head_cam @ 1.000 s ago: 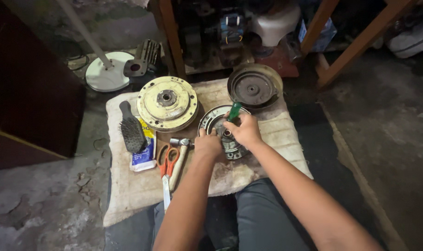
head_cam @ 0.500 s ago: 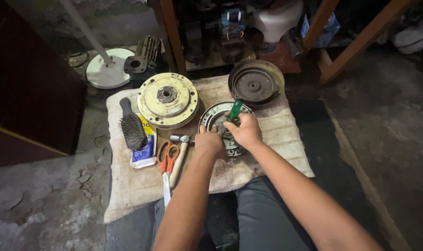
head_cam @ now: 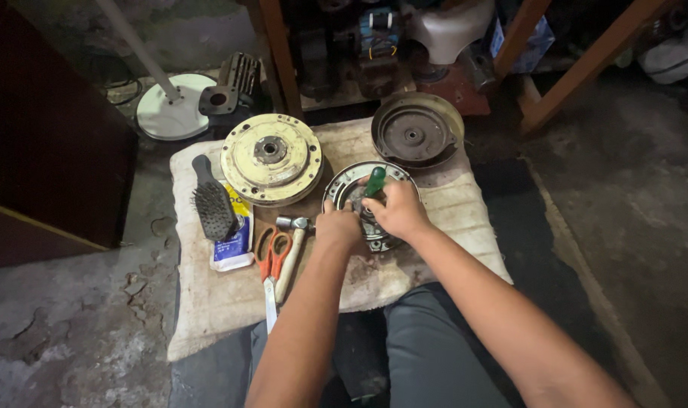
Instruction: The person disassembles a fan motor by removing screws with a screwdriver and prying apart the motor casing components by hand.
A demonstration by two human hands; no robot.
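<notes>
Green-handled screwdriver (head_cam: 375, 182) stands at frame centre, clenched in the right hand (head_cam: 399, 209) over a round metal motor plate (head_cam: 368, 202). Left hand (head_cam: 339, 225) fingers press the plate's lower-left rim, beside a hammer (head_cam: 292, 249).

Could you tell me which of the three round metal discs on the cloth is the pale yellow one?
The pale yellow disc lies at the cloth's far left, beside the brush; the other two are dark or bare metal.

Head view: the right hand (head_cam: 401, 211) grips a green-handled screwdriver (head_cam: 374, 182) over a round metal part (head_cam: 342, 189) on a cloth (head_cam: 223, 302); the left hand (head_cam: 338, 227) rests on the part's near edge. To the left lie a hammer (head_cam: 291, 253), orange scissors (head_cam: 271, 253), a brush (head_cam: 212, 200) and a cream disc (head_cam: 271, 159); a dark disc (head_cam: 416, 130) lies behind.
</notes>
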